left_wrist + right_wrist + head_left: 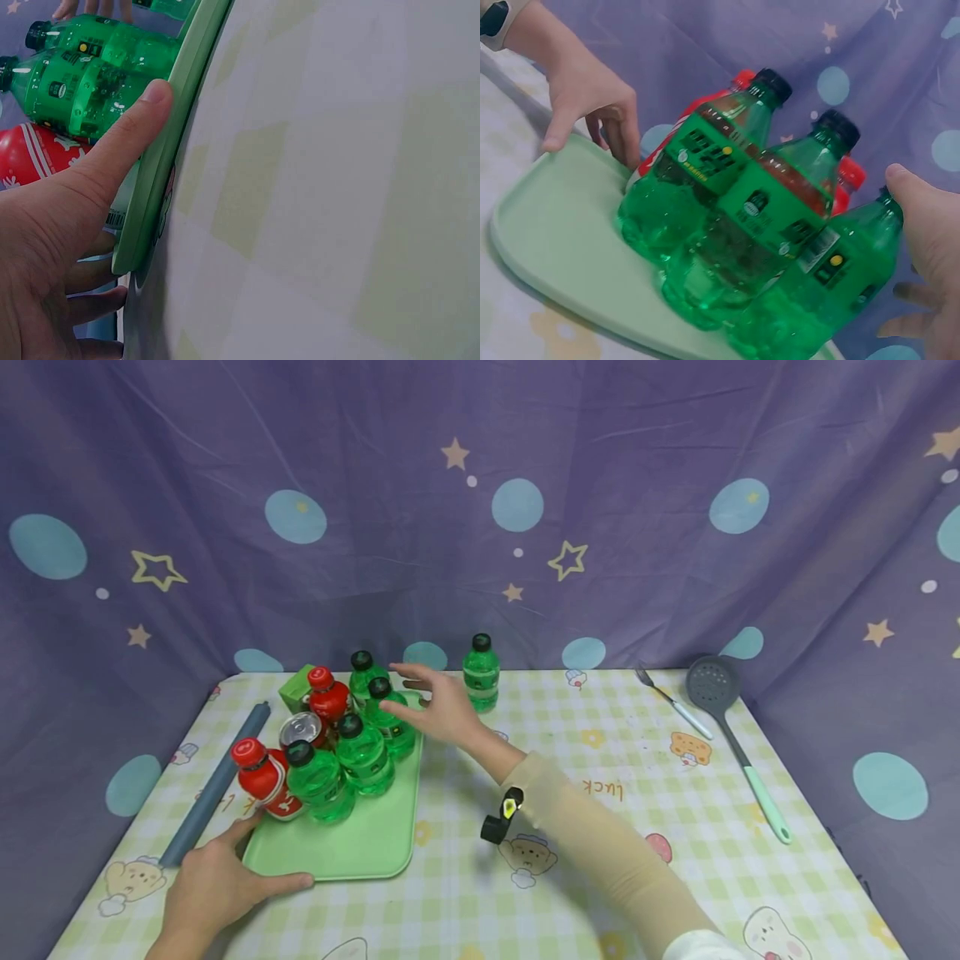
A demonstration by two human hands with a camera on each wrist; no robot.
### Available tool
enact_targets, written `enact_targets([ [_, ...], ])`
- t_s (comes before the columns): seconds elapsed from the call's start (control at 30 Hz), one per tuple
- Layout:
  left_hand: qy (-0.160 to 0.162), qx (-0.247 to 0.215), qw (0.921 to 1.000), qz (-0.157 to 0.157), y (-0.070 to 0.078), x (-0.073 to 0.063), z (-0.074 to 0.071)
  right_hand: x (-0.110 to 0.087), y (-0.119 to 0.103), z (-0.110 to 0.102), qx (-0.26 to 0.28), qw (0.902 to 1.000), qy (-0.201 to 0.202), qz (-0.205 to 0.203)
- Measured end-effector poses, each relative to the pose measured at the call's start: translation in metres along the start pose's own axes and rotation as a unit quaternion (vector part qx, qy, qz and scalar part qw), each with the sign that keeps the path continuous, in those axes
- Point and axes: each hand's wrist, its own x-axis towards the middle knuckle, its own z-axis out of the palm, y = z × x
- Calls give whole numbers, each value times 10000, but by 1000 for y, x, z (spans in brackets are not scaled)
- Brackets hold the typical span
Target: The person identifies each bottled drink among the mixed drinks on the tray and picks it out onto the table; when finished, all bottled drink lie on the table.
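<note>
A light green tray (337,852) bears several green bottles (365,756), two red bottles (262,777), a can (302,729) and a green box (297,687). My left hand (217,881) rests at the tray's near left corner. Its thumb (131,135) lies straight along the rim, and the other fingers spread past the corner. At the tray's far right edge, my right hand (442,706) is spread beside the back green bottles. In the right wrist view its thumb (911,191) is close to one bottle's black cap; whether they touch I cannot tell.
Another green bottle (481,677) stands off the tray, behind my right hand. A blue-grey rod (217,785) lies left of the tray. On the right lie a fork (675,702) and a slotted turner (738,743). A purple curtain (630,577) closes off the back.
</note>
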Motion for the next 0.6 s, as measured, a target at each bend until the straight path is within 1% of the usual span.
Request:
enact_targets([
  [0.27,10,21,10000,-26,0,0,0,-4,8,10,-371,9993,-21,-3],
  [0.6,-138,5,9999,-93,0,2,0,-9,15,21,-434,9988,-178,111],
])
